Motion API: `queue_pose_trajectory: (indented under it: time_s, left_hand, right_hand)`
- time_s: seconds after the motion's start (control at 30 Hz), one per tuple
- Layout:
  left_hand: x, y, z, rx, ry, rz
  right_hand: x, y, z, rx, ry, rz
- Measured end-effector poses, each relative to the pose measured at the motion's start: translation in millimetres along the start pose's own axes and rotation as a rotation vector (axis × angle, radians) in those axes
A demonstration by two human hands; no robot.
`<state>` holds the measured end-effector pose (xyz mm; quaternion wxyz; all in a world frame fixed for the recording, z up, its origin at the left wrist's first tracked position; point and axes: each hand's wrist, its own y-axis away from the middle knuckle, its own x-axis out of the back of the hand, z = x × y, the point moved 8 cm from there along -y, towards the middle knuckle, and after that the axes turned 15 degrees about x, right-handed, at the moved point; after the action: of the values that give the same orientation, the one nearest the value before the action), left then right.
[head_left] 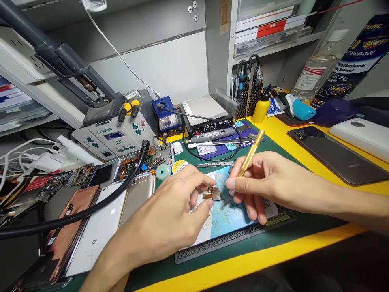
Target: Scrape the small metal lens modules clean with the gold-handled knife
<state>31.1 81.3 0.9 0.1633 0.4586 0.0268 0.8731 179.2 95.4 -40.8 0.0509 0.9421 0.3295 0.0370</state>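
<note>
My right hand (pixel 255 182) grips a gold craft knife (pixel 251 154) like a pen. Its dark blade points down, just to the right of a small metal camera module (pixel 215 194) with an orange flex tail. My left hand (pixel 176 207) is bent around that module, with thumb and index finger at its lower and upper edges. The module is over a blue and white card (pixel 231 211), which has dark specks on it. Part of the flex is hidden by my left fingers. Under the card lies a grey perforated plate (pixel 219 242).
A green mat (pixel 304 215) covers the yellow bench. Phones and a white phone back (pixel 94 239) lie left, crossed by a thick black hose (pixel 121 194). Behind are tweezers (pixel 212 164), a hot-air station (pixel 117 136) and a heating plate (pixel 206 111). A dark phone (pixel 337 154) lies right.
</note>
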Motion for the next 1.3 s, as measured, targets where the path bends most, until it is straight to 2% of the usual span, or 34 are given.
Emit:
queue_pose_trajectory:
  time_s: [0.13, 0.23, 0.37, 0.5, 0.63, 0.7, 0.83, 0.9, 1.03, 1.3]
  left_hand:
    - [4.3, -1, -3, 0.114, 0.163, -0.025]
    - [-0.3, 0, -3, 0.200, 0.252, -0.084]
    - [-10.1, 2, 5, 0.238, 0.292, -0.131]
    - [-12.0, 3, 11, 0.238, 0.389, -0.075]
    - [-13.2, 16, 2, 0.283, 0.378, 0.000]
    - [-11.1, 26, 0, 0.225, 0.277, 0.088]
    - [-13.3, 48, 14, -0.095, 0.004, 0.267]
    - [-18.9, 56, 18, -0.172, -0.112, 0.322]
    - [-28.5, 61, 19, -0.164, -0.259, 0.378]
    - [-37.6, 65, 26, -0.181, -0.367, 0.435]
  right_hand:
    - [3, -2, -1, 0.037, -0.009, -0.010]
    - [2, -3, -3, 0.105, -0.083, -0.029]
    - [3, -3, -8, 0.204, -0.174, -0.018]
    - [3, -2, -9, 0.229, -0.195, -0.008]
    - [6, -2, -9, 0.232, -0.250, 0.047]
    - [10, -3, -8, 0.218, -0.284, 0.096]
    - [15, -4, -7, 0.182, -0.303, 0.157]
    - [16, -5, -6, 0.169, -0.295, 0.163]
    - [17, -5, -4, 0.149, -0.275, 0.169]
    - [18, -4, -4, 0.145, -0.259, 0.164]
